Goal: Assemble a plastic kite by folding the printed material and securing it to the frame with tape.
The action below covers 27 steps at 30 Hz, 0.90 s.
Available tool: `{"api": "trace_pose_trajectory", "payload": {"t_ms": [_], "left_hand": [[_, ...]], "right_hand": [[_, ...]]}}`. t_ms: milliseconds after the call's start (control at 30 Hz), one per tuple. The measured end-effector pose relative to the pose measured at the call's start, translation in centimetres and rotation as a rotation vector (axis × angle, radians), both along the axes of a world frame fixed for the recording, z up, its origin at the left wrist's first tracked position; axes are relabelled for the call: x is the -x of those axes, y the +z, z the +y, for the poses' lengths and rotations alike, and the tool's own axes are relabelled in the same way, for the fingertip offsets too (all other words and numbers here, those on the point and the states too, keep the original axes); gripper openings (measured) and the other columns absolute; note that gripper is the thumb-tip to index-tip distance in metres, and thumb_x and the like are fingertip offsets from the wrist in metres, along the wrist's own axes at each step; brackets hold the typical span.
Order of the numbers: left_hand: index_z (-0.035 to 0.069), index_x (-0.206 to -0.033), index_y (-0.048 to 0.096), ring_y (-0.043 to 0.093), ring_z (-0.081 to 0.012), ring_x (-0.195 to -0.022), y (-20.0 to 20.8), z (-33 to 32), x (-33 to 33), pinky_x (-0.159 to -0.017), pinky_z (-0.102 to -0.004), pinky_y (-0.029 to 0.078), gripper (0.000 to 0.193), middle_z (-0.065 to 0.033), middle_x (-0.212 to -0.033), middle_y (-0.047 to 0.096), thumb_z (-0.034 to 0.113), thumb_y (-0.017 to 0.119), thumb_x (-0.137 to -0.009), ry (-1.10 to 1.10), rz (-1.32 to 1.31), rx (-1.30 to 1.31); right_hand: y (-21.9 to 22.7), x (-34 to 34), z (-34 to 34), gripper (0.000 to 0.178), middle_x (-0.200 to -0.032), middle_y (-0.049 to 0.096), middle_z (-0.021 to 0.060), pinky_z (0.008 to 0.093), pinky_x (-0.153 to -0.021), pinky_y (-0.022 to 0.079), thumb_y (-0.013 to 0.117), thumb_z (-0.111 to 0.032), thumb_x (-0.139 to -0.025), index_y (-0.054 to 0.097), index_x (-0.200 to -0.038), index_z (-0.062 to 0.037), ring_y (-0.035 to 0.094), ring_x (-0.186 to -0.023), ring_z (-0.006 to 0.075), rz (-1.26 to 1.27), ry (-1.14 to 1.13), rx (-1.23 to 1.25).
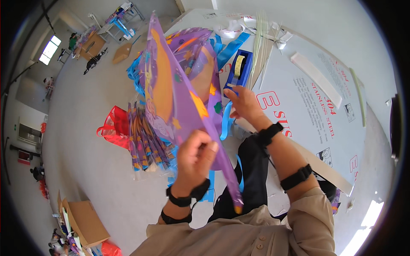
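My left hand (197,153) is closed on a glossy purple sheet (176,91) printed with orange and yellow star shapes. The sheet stands up as a long pointed fold, its lower tip hanging over my lap. Up at the table edge, the fingers of my right hand (244,104) pinch at the front end of a blue tape dispenser (240,68). A roll of pale yellow tape (240,64) sits in it. A small pale bit of tape shows at my fingertips. More purple printed material (194,49) lies on the table behind the sheet.
Blue ribbon (232,49) trails across the table, covered by a white printed board (307,98). A white strip (317,79) and thin pale sticks (259,40) lie there. Left of the table are a bundle of folded purple pieces (145,141) and a red bag (115,128); an open carton (85,222) stands lower left.
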<state>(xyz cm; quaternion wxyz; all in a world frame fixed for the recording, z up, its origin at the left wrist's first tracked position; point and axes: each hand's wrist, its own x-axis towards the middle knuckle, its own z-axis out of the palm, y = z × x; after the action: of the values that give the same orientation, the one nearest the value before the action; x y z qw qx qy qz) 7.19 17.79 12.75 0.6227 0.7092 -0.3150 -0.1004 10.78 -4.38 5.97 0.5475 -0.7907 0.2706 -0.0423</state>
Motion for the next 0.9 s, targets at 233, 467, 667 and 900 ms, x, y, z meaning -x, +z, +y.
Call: {"api": "trace_pose_trajectory", "payload": {"t_ms": [233, 467, 667, 900], "left_hand": [[0.0, -0.09, 0.048, 0.053, -0.0346, -0.067, -6.0, -7.5, 9.4, -0.054, -0.0388, 0.043, 0.018, -0.0166, -0.079, 0.051, -0.005, 0.061, -0.079, -0.211, -0.581, 0.12], [-0.003, -0.091, 0.043, 0.054, -0.0378, -0.075, -5.4, -13.8, 13.5, -0.062, -0.0421, 0.044, 0.014, -0.0199, -0.086, 0.05, 0.002, 0.055, -0.085, -0.492, -0.45, 0.101], [0.001, -0.091, 0.059, 0.06, -0.0191, -0.072, 4.4, -9.0, 5.3, -0.067, -0.0303, 0.048, 0.016, -0.0078, -0.086, 0.062, -0.001, 0.06, -0.075, -0.104, -0.39, 0.367], [0.01, -0.146, 0.027, 0.041, -0.0224, -0.126, 8.1, -15.5, -3.8, -0.107, -0.0347, 0.029, 0.102, -0.0093, -0.129, 0.05, 0.008, 0.077, -0.058, -1.014, -0.468, -0.293]], "right_hand": [[11.6, 7.0, -3.2, 0.093, -0.122, 0.056, 0.0137, 0.0316, -0.093, 0.043, 0.06, -0.063, -0.08, 0.034, -0.138, 0.0042, 0.052, -0.114, 0.0189, -0.272, 0.425, -0.327], [15.7, 11.0, -2.3, 0.044, -0.098, 0.063, 0.0061, 0.0239, -0.082, 0.046, 0.064, -0.016, -0.088, 0.051, -0.124, 0.0056, 0.057, -0.089, 0.0091, -0.305, 0.265, -0.073], [18.1, 19.7, -5.6, 0.024, -0.098, 0.069, 0.0094, 0.0277, -0.084, 0.048, 0.053, 0.009, -0.084, 0.064, -0.105, 0.004, 0.062, -0.092, 0.0131, -0.453, 0.54, 0.121], [17.9, 27.5, -3.9, 0.046, -0.114, 0.064, 0.0088, 0.0383, -0.099, 0.038, 0.05, 0.019, -0.071, 0.071, -0.103, -0.0079, 0.056, -0.111, 0.0283, -0.419, 0.796, 0.097]]}}
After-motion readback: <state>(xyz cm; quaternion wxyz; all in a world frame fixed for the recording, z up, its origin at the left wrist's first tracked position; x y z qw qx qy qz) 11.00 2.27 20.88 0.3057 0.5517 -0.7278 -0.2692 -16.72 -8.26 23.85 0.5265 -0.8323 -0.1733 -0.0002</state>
